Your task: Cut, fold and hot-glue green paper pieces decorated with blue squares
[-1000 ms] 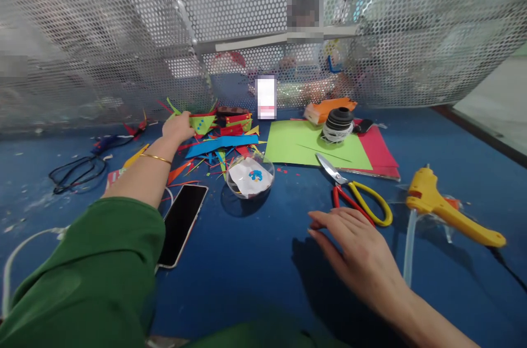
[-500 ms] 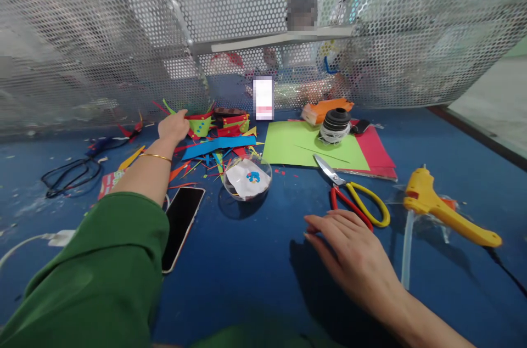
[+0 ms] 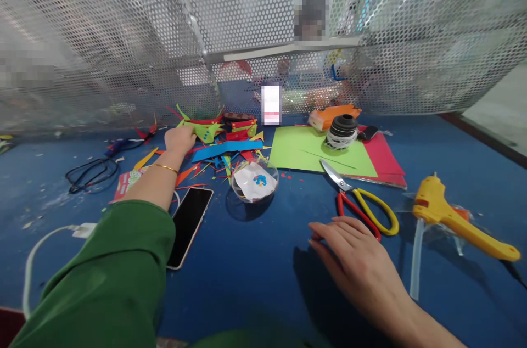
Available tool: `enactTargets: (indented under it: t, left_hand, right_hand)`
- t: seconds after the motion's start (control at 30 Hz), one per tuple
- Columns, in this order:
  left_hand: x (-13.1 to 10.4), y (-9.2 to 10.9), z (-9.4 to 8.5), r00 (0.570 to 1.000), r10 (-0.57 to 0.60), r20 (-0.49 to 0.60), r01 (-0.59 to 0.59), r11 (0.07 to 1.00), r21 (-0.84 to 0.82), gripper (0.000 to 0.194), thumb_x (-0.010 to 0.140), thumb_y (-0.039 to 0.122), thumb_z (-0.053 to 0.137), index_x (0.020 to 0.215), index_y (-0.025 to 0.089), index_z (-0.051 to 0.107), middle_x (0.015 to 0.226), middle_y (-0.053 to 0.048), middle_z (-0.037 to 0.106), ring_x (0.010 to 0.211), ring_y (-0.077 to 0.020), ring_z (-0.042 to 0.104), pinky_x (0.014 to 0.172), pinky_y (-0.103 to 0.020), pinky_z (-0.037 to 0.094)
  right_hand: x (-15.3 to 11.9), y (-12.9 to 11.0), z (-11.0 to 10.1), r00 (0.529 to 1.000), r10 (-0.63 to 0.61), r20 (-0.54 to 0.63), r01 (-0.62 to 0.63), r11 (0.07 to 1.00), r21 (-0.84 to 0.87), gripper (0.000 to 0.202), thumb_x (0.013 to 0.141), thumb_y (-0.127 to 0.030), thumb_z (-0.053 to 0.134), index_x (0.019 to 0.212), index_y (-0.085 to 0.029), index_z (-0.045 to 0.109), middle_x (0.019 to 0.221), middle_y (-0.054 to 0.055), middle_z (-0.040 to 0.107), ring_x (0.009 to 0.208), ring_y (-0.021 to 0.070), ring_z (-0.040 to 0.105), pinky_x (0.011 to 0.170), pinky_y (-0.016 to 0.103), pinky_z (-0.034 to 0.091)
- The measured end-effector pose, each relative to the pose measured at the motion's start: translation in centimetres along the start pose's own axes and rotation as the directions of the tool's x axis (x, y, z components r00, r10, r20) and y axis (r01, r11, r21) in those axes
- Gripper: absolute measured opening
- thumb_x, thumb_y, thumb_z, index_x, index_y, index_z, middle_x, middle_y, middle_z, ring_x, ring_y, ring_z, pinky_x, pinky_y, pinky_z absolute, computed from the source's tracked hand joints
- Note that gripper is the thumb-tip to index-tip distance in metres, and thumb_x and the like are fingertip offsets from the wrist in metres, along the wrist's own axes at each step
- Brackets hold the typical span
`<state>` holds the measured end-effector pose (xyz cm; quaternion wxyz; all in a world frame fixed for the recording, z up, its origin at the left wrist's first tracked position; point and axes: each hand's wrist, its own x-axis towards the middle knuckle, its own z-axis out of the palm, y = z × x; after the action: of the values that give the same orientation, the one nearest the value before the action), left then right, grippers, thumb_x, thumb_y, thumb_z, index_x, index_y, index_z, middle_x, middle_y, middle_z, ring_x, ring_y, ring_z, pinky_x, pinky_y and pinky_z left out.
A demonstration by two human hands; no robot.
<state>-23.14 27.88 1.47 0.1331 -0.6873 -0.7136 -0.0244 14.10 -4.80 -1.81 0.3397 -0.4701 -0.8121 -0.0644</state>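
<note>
My left hand (image 3: pixel 180 140) reaches far out to the back left, its fingers closed on the edge of a green and red paper craft piece with blue dots (image 3: pixel 206 133). Those fingertips are partly hidden. Just right of that piece lies a similar red and green paper piece (image 3: pixel 242 128). In front of both, a blue paper strip (image 3: pixel 228 148) rests on cut scraps. My right hand (image 3: pixel 353 252) hovers over the table with fingers loosely extended and thumb apart, holding nothing. Beyond its knuckles are scissors (image 3: pixel 343 185) with red and yellow handles, tips pointing away.
A clear bowl (image 3: pixel 275 186) holds white paper and tiny blue bits. Left of it lies a phone (image 3: pixel 190 227). Green sheets (image 3: pixel 296 145) carry a black roll wound with white string (image 3: pixel 343 131). A yellow glue gun (image 3: pixel 457 219) lies right. Perforated metal mesh (image 3: pixel 242 13) stands behind.
The view has shifted slightly, so everything sits a little further right. The green craft piece has tilted and flattened in my left hand. My right hand stays near the scissors.
</note>
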Motion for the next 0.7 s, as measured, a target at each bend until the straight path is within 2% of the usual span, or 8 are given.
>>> enactTargets:
  t: [0.1,0.23,0.33,0.47,0.53,0.63,0.7]
  left_hand:
    - [-0.1,0.3,0.1,0.998,0.057,0.006,-0.057,0.998,-0.005,0.043,0.089,0.033,0.046,0.122,0.014,0.066,0.121,-0.020,0.070,0.116,-0.0379,0.062,0.087,-0.042,0.044]
    - [-0.1,0.6,-0.2,0.998,0.060,-0.016,-0.061,0.998,-0.034,0.054,0.088,0.033,0.047,0.138,0.011,0.055,0.122,-0.021,0.069,0.118,-0.0367,0.060,0.089,-0.044,0.041]
    - [-0.3,0.9,-0.6,0.999,0.026,-0.045,-0.029,0.997,-0.069,0.066,0.087,0.043,0.049,0.141,0.007,0.051,0.108,-0.021,0.074,0.114,-0.0357,0.063,0.090,-0.045,0.039]
    - [-1.0,1.1,-1.0,0.995,-0.002,-0.098,-0.009,0.993,-0.114,0.076,0.082,0.062,0.046,0.127,0.003,0.063,0.079,-0.015,0.077,0.109,-0.0314,0.068,0.091,-0.042,0.036]
    - [-1.5,1.0,-1.1,0.993,-0.020,-0.120,0.006,0.993,-0.117,0.077,0.084,0.067,0.042,0.120,0.003,0.067,0.074,-0.016,0.076,0.110,-0.0316,0.069,0.090,-0.043,0.035]
    - [-2.2,1.0,-1.8,0.988,-0.061,-0.143,0.048,0.995,-0.093,0.069,0.093,0.060,0.035,0.120,0.004,0.067,0.083,-0.023,0.076,0.107,-0.0382,0.069,0.083,-0.046,0.038]
    - [-2.7,1.6,-2.9,0.984,-0.082,-0.158,0.070,0.994,-0.080,0.065,0.097,0.053,0.032,0.125,0.003,0.063,0.089,-0.024,0.076,0.107,-0.0385,0.068,0.084,-0.045,0.040]
  right_hand:
    - [-0.1,0.0,0.1,1.000,-0.006,0.012,0.006,1.000,0.003,0.014,0.099,-0.014,0.050,0.106,-0.015,0.061,0.078,0.002,0.072,0.069,0.0155,0.069,0.085,0.035,0.049]
    - [-0.2,0.0,0.3,1.000,-0.002,0.027,0.001,1.000,0.022,0.012,0.099,-0.013,0.051,0.105,-0.015,0.061,0.078,0.002,0.072,0.068,0.0146,0.067,0.087,0.036,0.048]
    - [-0.2,0.0,0.3,1.000,0.001,0.029,-0.002,1.000,0.025,0.012,0.099,-0.013,0.051,0.105,-0.015,0.061,0.078,0.002,0.071,0.069,0.0145,0.067,0.088,0.036,0.046]
    - [-0.2,-0.1,0.1,1.000,0.010,0.025,-0.011,1.000,0.019,0.013,0.098,-0.012,0.051,0.106,-0.015,0.061,0.079,0.001,0.071,0.069,0.0141,0.067,0.092,0.037,0.044]
    - [-0.2,0.0,0.1,1.000,0.017,0.016,-0.017,1.000,0.018,0.012,0.098,-0.013,0.052,0.106,-0.016,0.061,0.079,0.001,0.072,0.070,0.0141,0.068,0.093,0.037,0.044]
    - [-0.1,0.2,0.2,1.000,0.016,0.006,-0.016,1.000,0.004,0.011,0.098,-0.015,0.054,0.105,-0.016,0.062,0.080,0.001,0.073,0.070,0.0150,0.068,0.093,0.037,0.044]
    - [-0.1,0.3,0.4,1.000,0.019,-0.004,-0.019,1.000,0.005,0.010,0.098,-0.017,0.054,0.103,-0.016,0.063,0.081,0.002,0.074,0.071,0.0160,0.069,0.092,0.037,0.045]
